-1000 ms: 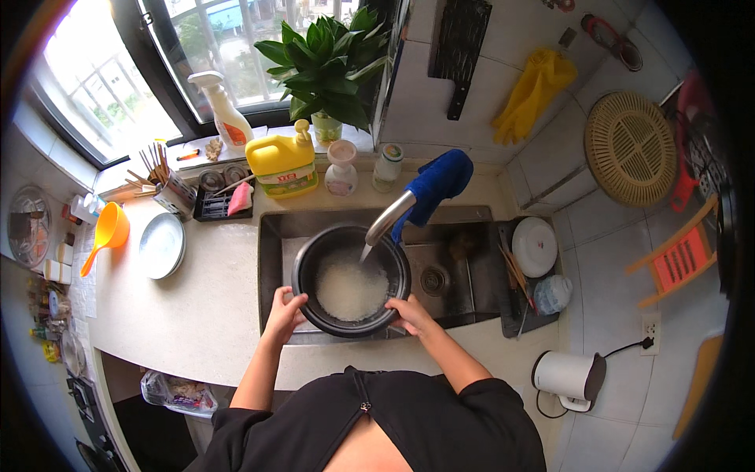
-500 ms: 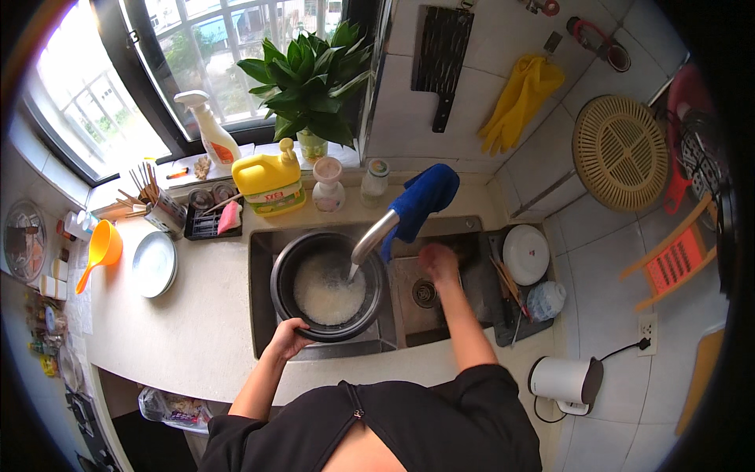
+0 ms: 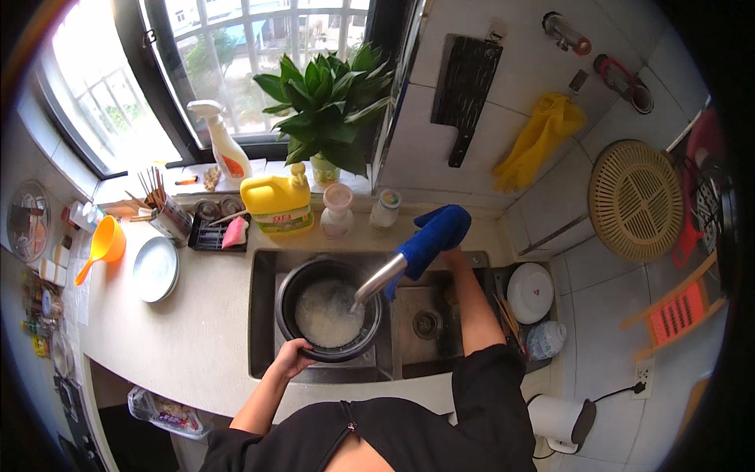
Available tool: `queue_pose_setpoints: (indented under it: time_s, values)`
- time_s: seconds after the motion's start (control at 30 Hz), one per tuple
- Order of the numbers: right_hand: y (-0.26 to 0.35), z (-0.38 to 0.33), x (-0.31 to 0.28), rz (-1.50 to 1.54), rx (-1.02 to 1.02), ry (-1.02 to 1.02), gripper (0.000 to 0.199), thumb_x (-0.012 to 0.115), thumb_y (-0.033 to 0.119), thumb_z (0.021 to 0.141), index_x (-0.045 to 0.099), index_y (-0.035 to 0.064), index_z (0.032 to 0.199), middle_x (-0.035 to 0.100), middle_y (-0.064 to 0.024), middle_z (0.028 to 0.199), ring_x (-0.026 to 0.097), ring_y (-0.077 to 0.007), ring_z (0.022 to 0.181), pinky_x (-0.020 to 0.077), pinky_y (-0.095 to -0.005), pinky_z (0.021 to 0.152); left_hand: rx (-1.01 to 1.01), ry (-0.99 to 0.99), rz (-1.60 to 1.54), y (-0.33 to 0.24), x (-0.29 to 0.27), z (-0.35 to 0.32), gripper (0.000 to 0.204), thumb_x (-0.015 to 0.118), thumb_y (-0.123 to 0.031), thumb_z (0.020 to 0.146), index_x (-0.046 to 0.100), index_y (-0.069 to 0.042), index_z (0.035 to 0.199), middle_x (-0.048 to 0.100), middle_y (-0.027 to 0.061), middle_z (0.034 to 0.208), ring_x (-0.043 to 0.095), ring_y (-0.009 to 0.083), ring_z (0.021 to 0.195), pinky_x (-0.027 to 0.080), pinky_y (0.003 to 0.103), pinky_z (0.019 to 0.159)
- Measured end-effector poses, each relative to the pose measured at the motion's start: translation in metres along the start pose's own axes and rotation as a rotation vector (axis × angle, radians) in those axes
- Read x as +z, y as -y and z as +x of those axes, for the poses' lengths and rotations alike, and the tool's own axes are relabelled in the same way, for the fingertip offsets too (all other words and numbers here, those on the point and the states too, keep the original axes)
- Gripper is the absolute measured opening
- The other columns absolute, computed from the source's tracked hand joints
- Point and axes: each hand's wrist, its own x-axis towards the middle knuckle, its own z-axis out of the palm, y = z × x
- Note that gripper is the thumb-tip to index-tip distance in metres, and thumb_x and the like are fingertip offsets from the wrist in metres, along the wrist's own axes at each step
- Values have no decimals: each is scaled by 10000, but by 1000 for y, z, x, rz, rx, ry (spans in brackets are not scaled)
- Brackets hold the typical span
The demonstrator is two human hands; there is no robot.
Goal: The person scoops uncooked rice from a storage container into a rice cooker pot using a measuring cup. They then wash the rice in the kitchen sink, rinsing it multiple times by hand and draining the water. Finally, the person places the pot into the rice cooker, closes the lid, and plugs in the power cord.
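My left hand point(image 3: 292, 358) curls on the near rim of the pot point(image 3: 330, 311), steadying it under the faucet point(image 3: 380, 279); my right hand's point(image 3: 450, 253) grip I cannot tell

Sink point(image 3: 429, 358): left half filled by pot point(image 3: 330, 311); right basin open. Tap point(image 3: 417, 250) overhangs centre. Bottles point(image 3: 336, 211) crowd back ledge; left counter point(image 3: 212, 315) free.

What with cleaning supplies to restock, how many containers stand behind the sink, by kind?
Spray bottle: 1
Yellow pump jug: 1
Small bottles: 2
Total: 4
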Motion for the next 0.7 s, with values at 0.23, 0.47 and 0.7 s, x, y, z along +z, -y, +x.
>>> queue_pose_setpoints:
  time_s: [0.23,0.47,0.7]
  values:
    - [72,-184,27,22,365,711,205,540,185,829,590,-3,892,605,-145,896,602,-243,848,516,-320,697,82,-66,-32,11,-6,-33,162,453,-12,710,497,100,820,570,177,831,590,291,737,523,428,698]
    - [-28,-241,187,-868,-211,489,499,553,232,758,415,42,1198,464,-273,1123,479,-405,1002,397,-482,846,109,-75,73,23,8,-70,141,465,-10,708,509,91,796,575,162,821,593,279,738,524,406,673]
    - [-38,-285,242,-1177,-763,1181,335,561,261,694,615,44,944,499,-191,1119,444,-334,1056,348,-498,889,128,-2,25,27,10,-95,135,472,17,695,513,70,813,573,159,812,593,274,730,524,414,676]
